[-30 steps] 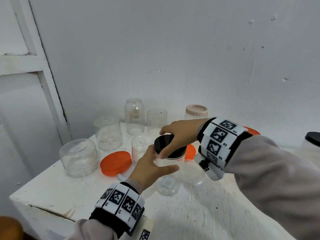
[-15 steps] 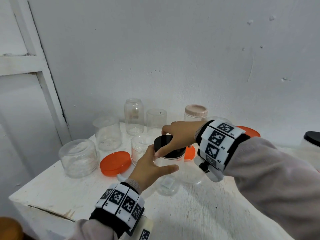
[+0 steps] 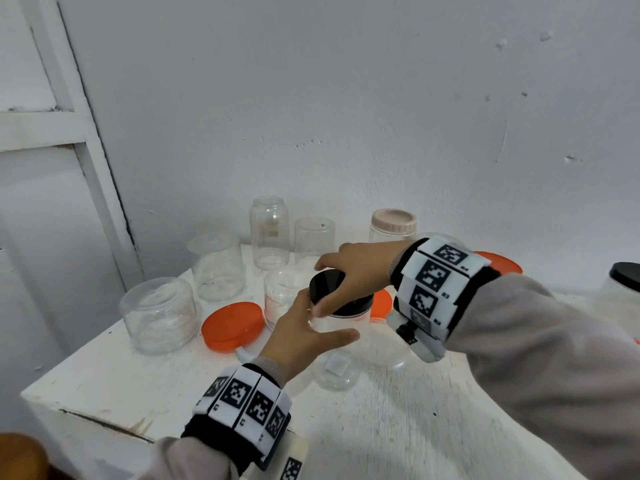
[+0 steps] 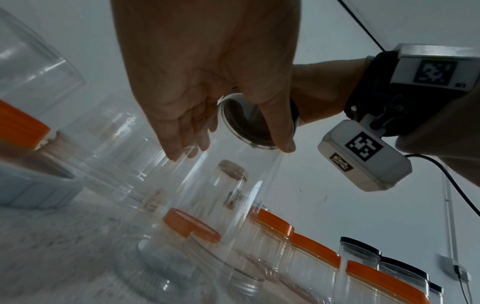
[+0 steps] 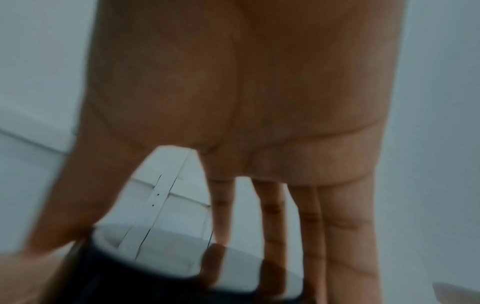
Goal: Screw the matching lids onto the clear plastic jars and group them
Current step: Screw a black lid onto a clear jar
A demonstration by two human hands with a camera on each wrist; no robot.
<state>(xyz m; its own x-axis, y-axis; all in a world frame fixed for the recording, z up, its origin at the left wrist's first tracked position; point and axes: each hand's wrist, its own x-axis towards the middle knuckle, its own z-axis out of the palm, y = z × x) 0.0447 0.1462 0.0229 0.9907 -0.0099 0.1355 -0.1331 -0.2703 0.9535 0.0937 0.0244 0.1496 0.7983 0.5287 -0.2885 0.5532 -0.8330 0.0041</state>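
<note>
A clear plastic jar [image 3: 341, 325] stands on the white table [image 3: 398, 427] with a glossy black lid [image 3: 325, 285] on its mouth. My left hand [image 3: 303, 336] grips the jar's wall just under the lid, thumb on the near side. My right hand [image 3: 358, 273] lies over the lid from the right, thumb on the near rim and fingers across the top to the far rim. In the left wrist view the jar [image 4: 233, 195] shows from below, with the lid [image 4: 244, 121] above it. The right wrist view is blurred, with the lid [image 5: 130, 283] under my spread fingers [image 5: 270, 216].
A big orange lid [image 3: 232, 325] and a wide clear jar [image 3: 159, 313] lie to the left. Open jars [image 3: 269, 232] and a pink-lidded jar [image 3: 393, 225] stand by the wall. To the right stand capped orange-lidded jars [image 4: 311, 253] and black-lidded jars [image 3: 623, 282]. The table's corner edge [image 3: 86, 414] is front left.
My right hand has turned a little on the black lid, its wrist shifting slightly left. The left hand and the jar stay where they were.
</note>
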